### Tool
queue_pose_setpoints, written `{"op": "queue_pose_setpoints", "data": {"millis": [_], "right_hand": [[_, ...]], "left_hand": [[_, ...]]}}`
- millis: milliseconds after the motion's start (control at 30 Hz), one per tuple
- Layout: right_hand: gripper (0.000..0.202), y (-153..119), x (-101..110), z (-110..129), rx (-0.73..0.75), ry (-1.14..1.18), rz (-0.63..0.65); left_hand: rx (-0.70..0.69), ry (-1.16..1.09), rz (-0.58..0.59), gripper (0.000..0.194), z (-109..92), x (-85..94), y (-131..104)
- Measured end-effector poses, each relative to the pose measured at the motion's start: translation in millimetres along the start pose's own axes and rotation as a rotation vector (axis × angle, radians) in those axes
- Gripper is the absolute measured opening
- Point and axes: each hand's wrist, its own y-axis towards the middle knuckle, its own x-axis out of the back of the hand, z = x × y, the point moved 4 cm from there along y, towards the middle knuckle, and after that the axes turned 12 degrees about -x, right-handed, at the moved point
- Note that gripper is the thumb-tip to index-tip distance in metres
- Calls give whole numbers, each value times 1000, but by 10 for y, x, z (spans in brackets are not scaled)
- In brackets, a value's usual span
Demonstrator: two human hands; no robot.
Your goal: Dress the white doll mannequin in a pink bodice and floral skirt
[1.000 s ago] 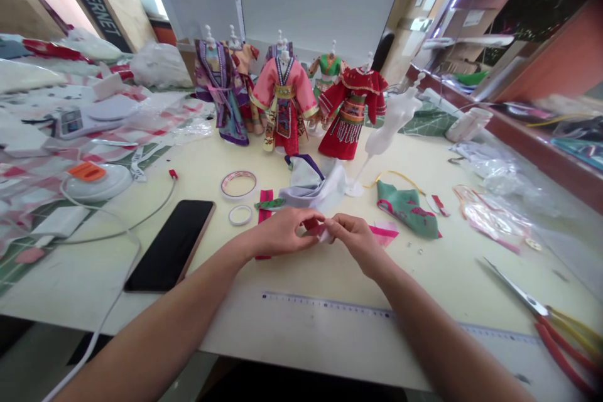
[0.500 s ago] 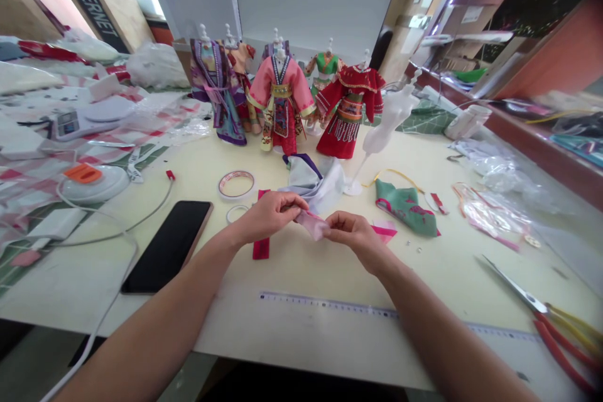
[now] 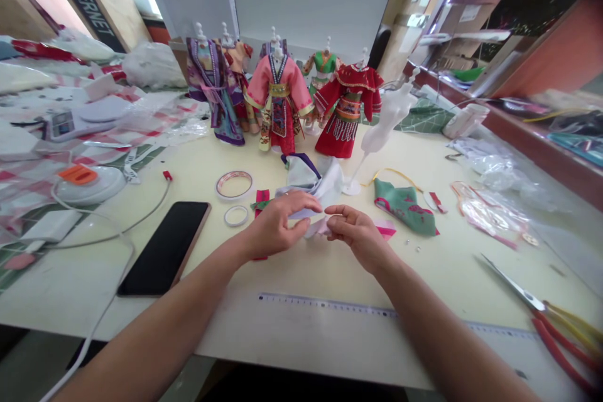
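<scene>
Left hand [image 3: 277, 224]: thumb parted from fingers, contact with the cloth not certain. Thin, soft, crumpled pale pink cloth [image 3: 317, 227] lies between the hands, visible long axis roughly left to right, its right end pinched by the nearer right hand [image 3: 360, 233]; farther right, matte green cloth [image 3: 406, 206] with magenta edging, then slim, pointed metal-bladed scissors [image 3: 536, 301].

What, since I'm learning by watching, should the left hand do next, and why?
I'd probably have the left hand pinch the near side of the pale cloth. The right hand pinches it at one end only, while the left is open right beside it, so a second grip would likely steady it.
</scene>
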Motion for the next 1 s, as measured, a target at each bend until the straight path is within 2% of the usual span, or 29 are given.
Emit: {"op": "queue_pose_setpoints", "data": {"millis": [100, 200, 400, 600, 667, 767, 867, 1000], "right_hand": [[35, 6, 25, -4, -41, 71, 8], [34, 12, 22, -9, -82, 128, 39], [33, 4, -25, -12, -152, 188, 56], [32, -24, -37, 9, -157, 170, 66], [31, -17, -21, -5, -156, 154, 58], [31, -9, 8, -13, -129, 106, 0], [27, -62, 16, 69, 18, -22, -122], [21, -206, -42, 198, 215, -242, -239]], "left_hand": [[-186, 145, 44, 30, -103, -78, -6], [-277, 294, 31, 26, -114, -129, -19], [-322, 402, 32, 20, -62, -164, -43], [-343, 366, 23, 17, -80, -167, -53], [-294, 305, 5, 13, -84, -172, -42], [-129, 116, -107, 9, -92, -144, -14], [125, -121, -207, 13, -77, -126, -3], [408, -344, -232, 21, -26, -166, -39]]}}
